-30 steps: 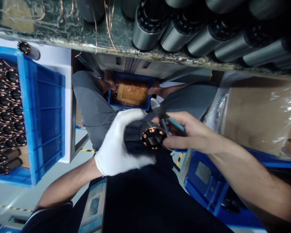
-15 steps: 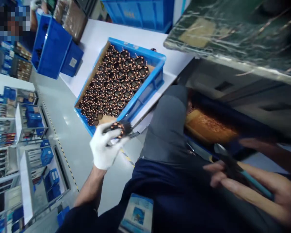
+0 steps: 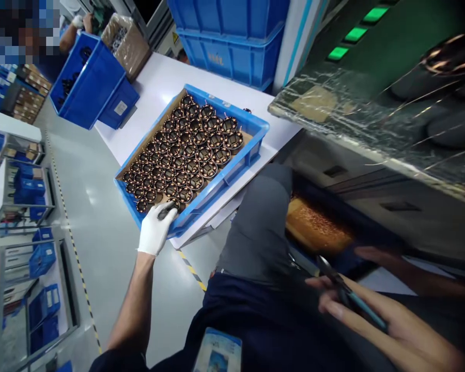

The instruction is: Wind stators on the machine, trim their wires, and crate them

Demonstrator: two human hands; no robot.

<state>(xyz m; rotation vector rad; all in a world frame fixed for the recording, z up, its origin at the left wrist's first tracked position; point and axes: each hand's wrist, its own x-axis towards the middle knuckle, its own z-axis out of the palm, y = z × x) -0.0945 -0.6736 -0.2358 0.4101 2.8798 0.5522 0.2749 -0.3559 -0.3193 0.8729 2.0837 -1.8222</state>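
Note:
My left hand (image 3: 154, 230), in a white glove, is at the near corner of a blue tray (image 3: 228, 178). Its fingers are closed around a copper-wound motor stator (image 3: 172, 205), held low inside the tray and partly hidden by the glove. Rows of similar stators (image 3: 194, 138) stand packed in the tray on a brown liner. My bare right hand (image 3: 366, 310) is over my lap at the lower right, wrapped around pliers (image 3: 346, 293) with blue-green handles. The pliers' jaws point up and left.
A white table (image 3: 160, 77) bears the tray. Stacked blue crates (image 3: 225, 49) and smaller blue bins (image 3: 91, 82) stand behind. A worn green bench (image 3: 325, 98) juts in at right. Below it is a box of copper scraps (image 3: 320, 222). Another person's blurred forearm (image 3: 406, 271) appears beside it.
My left hand has moved the stator from beyond the tray's near edge into its near corner. The pliers in my right hand appear slightly lower and further left as the view shifted.

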